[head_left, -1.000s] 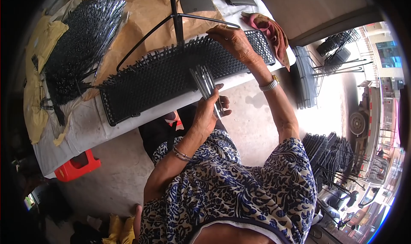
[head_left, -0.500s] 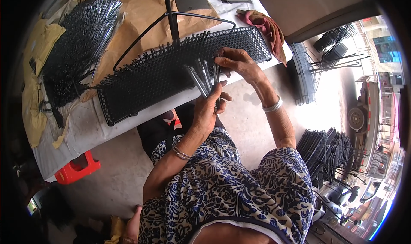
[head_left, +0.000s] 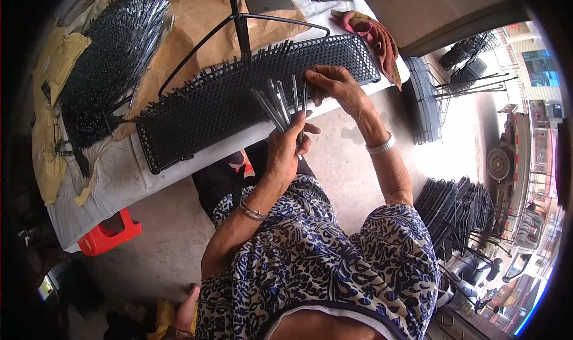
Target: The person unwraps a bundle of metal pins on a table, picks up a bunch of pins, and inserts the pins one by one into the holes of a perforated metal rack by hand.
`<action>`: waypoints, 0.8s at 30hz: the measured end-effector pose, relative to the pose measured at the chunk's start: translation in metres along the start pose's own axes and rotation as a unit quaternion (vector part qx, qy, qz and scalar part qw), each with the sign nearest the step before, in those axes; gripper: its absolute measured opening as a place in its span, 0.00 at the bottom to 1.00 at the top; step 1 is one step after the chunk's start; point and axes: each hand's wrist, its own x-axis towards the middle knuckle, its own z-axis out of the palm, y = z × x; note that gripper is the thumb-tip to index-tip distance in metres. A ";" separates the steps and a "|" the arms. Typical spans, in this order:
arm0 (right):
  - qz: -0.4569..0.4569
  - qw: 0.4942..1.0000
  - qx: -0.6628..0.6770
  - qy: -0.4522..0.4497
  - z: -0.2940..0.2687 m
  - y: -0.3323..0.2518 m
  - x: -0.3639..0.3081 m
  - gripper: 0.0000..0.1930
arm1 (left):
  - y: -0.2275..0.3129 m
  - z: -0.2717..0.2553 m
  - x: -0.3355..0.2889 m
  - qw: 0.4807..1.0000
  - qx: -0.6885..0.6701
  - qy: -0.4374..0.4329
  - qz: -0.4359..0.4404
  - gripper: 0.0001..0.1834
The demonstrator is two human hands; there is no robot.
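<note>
My left hand is closed round a small fanned bundle of thin dark metal rods, which point up and away from me. Just right of the bundle, my right hand has its thumb and fingers pinched at the upper end of one upright rod; its fingertips are partly hidden. Behind both hands lies a long black perforated metal rack on the table's near side. A row of short dark rods sticks up along its far edge, thinning out to the right.
A big heap of dark rods lies at the left on brown paper. A black wire stand rises behind the rack. Nearby are a reddish cloth, a red stool and stacked black racks on the floor.
My right hand has shifted slightly right, and the rods in my left hand have spread a little and tipped left. The left hand has moved slightly down and left.
</note>
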 end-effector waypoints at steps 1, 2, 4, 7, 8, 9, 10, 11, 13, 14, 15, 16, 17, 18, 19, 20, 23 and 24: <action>-0.005 1.000 -0.007 0.003 0.000 0.000 -0.001 0.16 | -0.001 0.000 0.000 1.000 -0.001 0.005 0.002 0.21; -0.011 1.000 -0.013 0.005 0.001 -0.001 -0.002 0.16 | -0.002 0.000 0.001 1.000 -0.002 0.010 0.004 0.21; -0.014 1.000 -0.018 0.008 0.002 -0.001 -0.003 0.16 | -0.001 0.002 0.000 1.000 -0.005 0.016 0.002 0.21; -0.020 0.999 -0.035 0.011 -0.005 0.003 -0.001 0.15 | 0.000 0.002 -0.002 1.000 0.009 0.015 0.005 0.20; -0.022 0.999 -0.047 0.010 -0.007 0.005 0.000 0.15 | 0.001 0.002 -0.002 1.000 0.028 0.009 0.010 0.20; -0.022 0.999 -0.046 0.010 -0.007 0.003 0.001 0.15 | 0.002 0.002 -0.003 0.999 0.029 0.010 0.010 0.20; -0.026 0.997 -0.074 0.021 -0.007 0.000 0.002 0.16 | 0.003 0.003 -0.004 0.999 0.046 0.013 0.011 0.19; -0.031 0.994 -0.102 0.032 -0.007 -0.002 0.002 0.17 | 0.004 0.003 -0.004 0.998 0.064 0.017 0.011 0.19; -0.018 0.993 -0.112 0.031 -0.005 -0.005 0.003 0.19 | 0.003 0.001 -0.003 0.997 0.074 0.022 0.018 0.19; -0.005 0.992 -0.123 0.029 -0.003 -0.006 0.003 0.20 | 0.002 0.000 -0.003 0.996 0.082 0.027 0.024 0.19; -0.005 0.992 -0.122 0.029 -0.003 -0.007 0.004 0.20 | 0.003 0.001 -0.003 0.996 0.083 0.028 0.024 0.19; 0.008 0.991 -0.127 0.033 -0.002 -0.008 0.005 0.20 | 0.004 0.003 -0.004 0.996 0.086 0.029 0.025 0.19; 0.020 0.990 -0.132 0.037 -0.002 -0.008 0.006 0.21 | 0.005 0.004 -0.005 0.995 0.090 0.030 0.025 0.19; 0.020 0.991 -0.131 0.038 -0.004 -0.008 0.009 0.21 | 0.004 0.004 -0.004 0.995 0.091 0.030 0.024 0.19; 0.031 0.992 -0.124 0.010 -0.007 -0.006 0.012 0.20 | 0.003 0.004 -0.003 0.995 0.091 0.025 0.021 0.19; 0.042 0.992 -0.116 -0.018 -0.009 -0.004 0.015 0.20 | 0.003 0.004 -0.002 0.995 0.091 0.020 0.018 0.19; 0.053 0.996 -0.072 -0.026 -0.012 0.001 0.019 0.19 | 0.002 0.000 0.000 0.997 0.078 -0.004 0.021 0.20; 0.061 0.996 -0.045 -0.037 -0.014 0.003 0.022 0.18 | 0.001 -0.003 0.002 0.997 0.070 -0.020 0.027 0.22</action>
